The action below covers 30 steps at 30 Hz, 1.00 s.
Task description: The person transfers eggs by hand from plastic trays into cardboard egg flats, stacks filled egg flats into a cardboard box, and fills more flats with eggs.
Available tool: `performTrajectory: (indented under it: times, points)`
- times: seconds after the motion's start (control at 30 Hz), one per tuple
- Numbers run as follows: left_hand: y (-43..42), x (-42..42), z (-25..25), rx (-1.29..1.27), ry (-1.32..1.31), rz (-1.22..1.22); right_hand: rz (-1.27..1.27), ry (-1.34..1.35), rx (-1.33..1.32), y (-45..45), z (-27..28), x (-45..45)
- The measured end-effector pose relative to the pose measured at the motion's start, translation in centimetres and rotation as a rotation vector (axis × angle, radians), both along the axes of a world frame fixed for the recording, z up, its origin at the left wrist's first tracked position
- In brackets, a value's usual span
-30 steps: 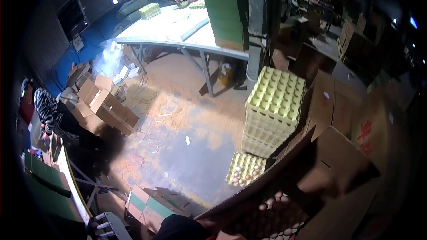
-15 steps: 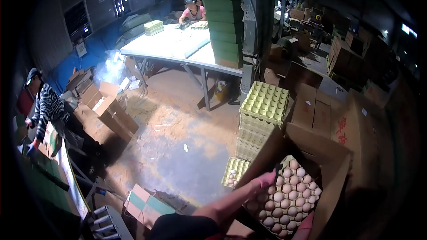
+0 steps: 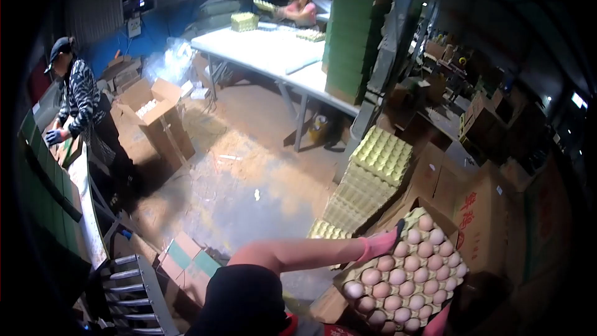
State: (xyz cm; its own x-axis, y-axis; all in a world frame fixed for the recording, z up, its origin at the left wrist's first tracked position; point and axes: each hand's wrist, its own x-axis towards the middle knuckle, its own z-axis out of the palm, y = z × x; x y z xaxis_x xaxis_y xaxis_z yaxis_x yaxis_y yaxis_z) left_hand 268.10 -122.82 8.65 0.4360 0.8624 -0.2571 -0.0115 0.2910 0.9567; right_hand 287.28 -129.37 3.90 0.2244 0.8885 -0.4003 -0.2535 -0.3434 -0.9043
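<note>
A pulp egg tray [image 3: 411, 218] full of brown eggs [image 3: 412, 263] is tilted in front of me at the lower right. My left hand [image 3: 382, 244], in a pink glove with dark fingertips, is closed on the tray's upper left edge. At its lower right edge is my right hand [image 3: 438, 323], also pink-gloved; it grips there, though its fingers are mostly hidden. Under and behind the tray, an open cardboard box [image 3: 443, 223] shows only in part. A stack of empty egg trays [image 3: 373, 177] leans in view beyond my left hand, with another tray [image 3: 329, 230] low beside it.
Closed cartons [image 3: 479, 211] stand to the right. A worker [image 3: 79, 96] handles something at a bench on the left, near an open box [image 3: 160, 118]. Another person [image 3: 301, 11] holds a tray behind the white table [image 3: 249, 50]. Metal rollers [image 3: 130, 289] are at lower left.
The full egg tray has come up out of the box, held by both hands, and looks larger. My view has swung. The person behind the table has lifted a tray.
</note>
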Motion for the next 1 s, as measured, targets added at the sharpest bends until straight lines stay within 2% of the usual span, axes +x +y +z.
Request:
performTrajectory:
  times: [0.07, 0.17, 0.23, 0.37, 0.47, 0.57, 0.73, 0.83, 0.93, 0.97, 1.0]
  points:
    - [-2.0, -3.5, 5.4, -0.086, 0.099, 0.010, 0.004, -0.011, -0.010, -0.2, -0.3, -2.6]
    - [-0.4, -6.1, 3.0, -0.250, 0.181, 0.042, 0.015, -0.013, -0.033, 0.3, -0.8, -7.5]
    - [0.4, -9.4, 2.2, -0.200, 0.141, 0.015, 0.023, -0.007, -0.045, 1.3, -1.4, -11.3]
    - [-1.4, -11.4, -1.1, 0.098, 0.953, 0.417, 0.057, 0.004, -0.076, 2.8, -2.5, -19.8]
    - [-1.5, -29.4, 4.2, -0.063, 0.106, 0.126, 0.106, 0.035, -0.084, 4.8, -2.3, -26.7]
    - [-0.6, -35.7, 3.1, -0.206, 0.189, 0.246, 0.171, 0.062, -0.085, 6.9, -1.6, -33.7]
    - [-0.9, -47.9, 1.6, -0.366, 0.047, 0.452, 0.316, 0.102, -0.072, 10.9, -0.7, -43.0]
    - [-1.1, -54.7, -0.2, -0.393, -0.052, 0.639, 0.414, 0.147, -0.056, 14.8, 0.2, -48.6]
    - [-1.3, -61.5, 0.0, -0.272, -0.456, 0.777, 0.517, 0.201, -0.036, 19.7, 1.1, -54.9]
    - [-1.0, -64.0, 1.1, -0.257, -0.311, 0.853, 0.558, 0.218, -0.032, 21.5, 1.4, -57.2]
    - [-0.4, -66.5, 1.2, -0.287, -0.378, 0.884, 0.603, 0.233, -0.030, 23.4, 1.5, -59.7]
